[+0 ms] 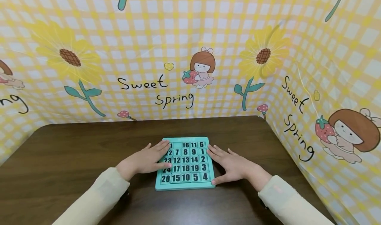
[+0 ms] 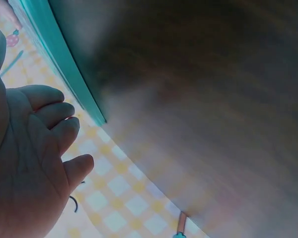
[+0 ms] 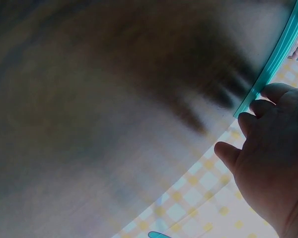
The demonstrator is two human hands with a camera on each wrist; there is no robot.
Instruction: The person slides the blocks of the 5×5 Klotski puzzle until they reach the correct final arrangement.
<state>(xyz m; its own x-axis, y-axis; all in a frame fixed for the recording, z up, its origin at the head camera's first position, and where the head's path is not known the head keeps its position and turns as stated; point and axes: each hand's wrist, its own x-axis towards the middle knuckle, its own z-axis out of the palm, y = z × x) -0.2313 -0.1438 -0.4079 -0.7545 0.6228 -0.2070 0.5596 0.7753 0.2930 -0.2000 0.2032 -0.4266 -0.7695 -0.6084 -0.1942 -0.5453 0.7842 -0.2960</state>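
Note:
A teal sliding number puzzle (image 1: pixel 186 186) lies flat on the brown table, with black numerals on its square tiles. The top row has one vacant slot, second from the left. My left hand (image 1: pixel 148 160) rests over the puzzle's left edge, its fingers extended and partly covering the left column, its thumb on the tile marked 24. At the opposite side, my right hand (image 1: pixel 233 165) touches the right edge with its fingers, the thumb by the lower right corner. In the left wrist view, the left hand (image 2: pixel 32 153) appears beside the teal frame (image 2: pixel 69 74); the right wrist view shows the right hand (image 3: pixel 273 153) against it.
The dark wooden table (image 1: pixel 89 142) spreads around the puzzle. Behind it and along the right hangs a yellow-checked cloth (image 1: pixel 143 53) printed with sunflowers, figures and "Sweet Spring". Pale long sleeves (image 1: pixel 98 192) cover both forearms.

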